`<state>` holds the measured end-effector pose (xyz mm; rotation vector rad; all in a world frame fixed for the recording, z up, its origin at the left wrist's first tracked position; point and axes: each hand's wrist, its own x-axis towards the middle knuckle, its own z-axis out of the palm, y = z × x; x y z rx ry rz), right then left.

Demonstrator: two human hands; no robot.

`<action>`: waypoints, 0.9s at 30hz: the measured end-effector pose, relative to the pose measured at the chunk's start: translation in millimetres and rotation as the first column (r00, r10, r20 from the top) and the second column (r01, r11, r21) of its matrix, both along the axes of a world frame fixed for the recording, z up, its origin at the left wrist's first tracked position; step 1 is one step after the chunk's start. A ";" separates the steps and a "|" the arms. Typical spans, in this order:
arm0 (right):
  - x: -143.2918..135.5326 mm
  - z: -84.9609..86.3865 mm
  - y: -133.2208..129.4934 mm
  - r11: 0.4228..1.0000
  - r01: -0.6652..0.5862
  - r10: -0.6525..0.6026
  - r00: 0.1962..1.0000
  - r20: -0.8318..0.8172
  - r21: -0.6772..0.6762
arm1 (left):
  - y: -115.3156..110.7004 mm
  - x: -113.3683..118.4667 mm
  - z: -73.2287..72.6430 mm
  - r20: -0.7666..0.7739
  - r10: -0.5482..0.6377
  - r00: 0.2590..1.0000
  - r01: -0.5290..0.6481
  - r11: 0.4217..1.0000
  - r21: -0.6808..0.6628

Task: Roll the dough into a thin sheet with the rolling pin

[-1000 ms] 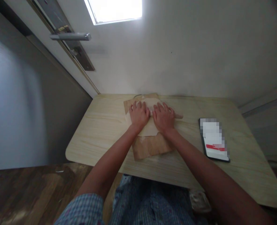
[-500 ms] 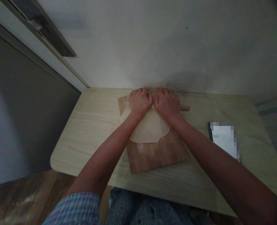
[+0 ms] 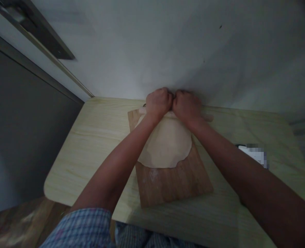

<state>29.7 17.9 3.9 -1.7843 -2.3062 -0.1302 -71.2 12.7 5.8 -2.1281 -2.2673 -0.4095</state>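
A thin, pale sheet of dough (image 3: 166, 144) lies on a brown wooden board (image 3: 175, 182). Across its far edge runs a wooden rolling pin (image 3: 208, 118), its ends showing on either side of my hands. My left hand (image 3: 159, 101) is closed at the pin's left part, fingers curled out of sight at the front. Close beside it, my right hand (image 3: 187, 104) is closed at the pin's right part. The knuckles of both hands nearly touch near the wall.
The board rests on a light wooden table (image 3: 90, 137) against a pale wall (image 3: 142, 44). A phone-like device (image 3: 254, 154) lies to the right, partly behind my right forearm. A door handle plate (image 3: 49, 34) is at the upper left.
My hands have curled from flatter, spread fingers into closed grips at the rolling pin. More of the dough's near part shows. The view has shifted, and my right forearm covers more of the device.
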 end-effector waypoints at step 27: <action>6.8 -27.3 -111.8 0.990 -0.095 0.108 0.984 -0.138 0.102 | -119.8 2.5 -21.9 -0.100 0.018 0.995 -0.008 0.995 0.097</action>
